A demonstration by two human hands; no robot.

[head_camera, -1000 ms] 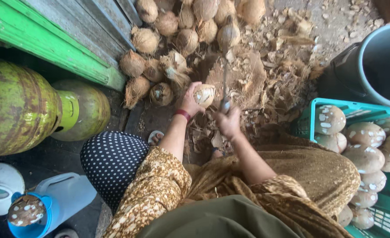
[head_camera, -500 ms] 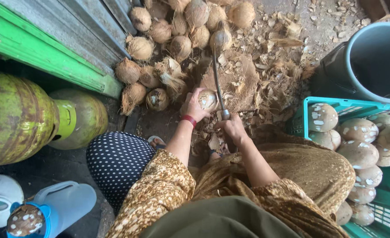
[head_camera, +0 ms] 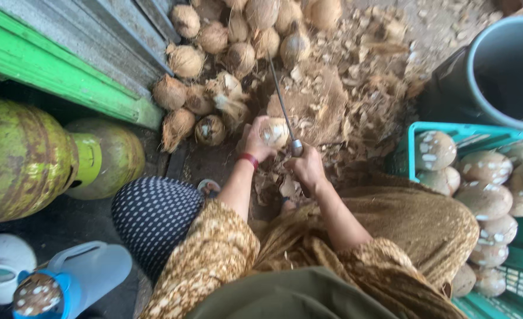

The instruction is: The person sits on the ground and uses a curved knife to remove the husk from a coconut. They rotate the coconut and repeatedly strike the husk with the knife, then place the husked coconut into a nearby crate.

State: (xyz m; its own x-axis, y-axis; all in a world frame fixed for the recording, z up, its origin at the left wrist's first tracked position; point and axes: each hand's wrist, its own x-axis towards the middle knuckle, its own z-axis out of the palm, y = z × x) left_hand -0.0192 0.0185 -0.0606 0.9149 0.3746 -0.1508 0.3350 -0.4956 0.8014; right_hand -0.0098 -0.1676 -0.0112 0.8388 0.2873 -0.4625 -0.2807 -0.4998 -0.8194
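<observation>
At centre, over husk litter [head_camera: 326, 106], left hand [head_camera: 254, 140] is clamped on a pale, partly shaved coconut [head_camera: 274, 132]; right hand [head_camera: 306, 168] is closed around a long knife [head_camera: 282, 105] touching it. Unpeeled coconuts [head_camera: 226, 41] crowd beyond. Green crate [head_camera: 418, 127] and grey bin [head_camera: 503, 71] hem the right; gas cylinders [head_camera: 31, 156] the left.

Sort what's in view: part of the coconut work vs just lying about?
In use: left hand holding a coconut; right hand gripping a knife; unpeeled coconut pile; husk scraps; teal crate.

Lying about: green gas cylinders; blue jug; grey bin.
</observation>
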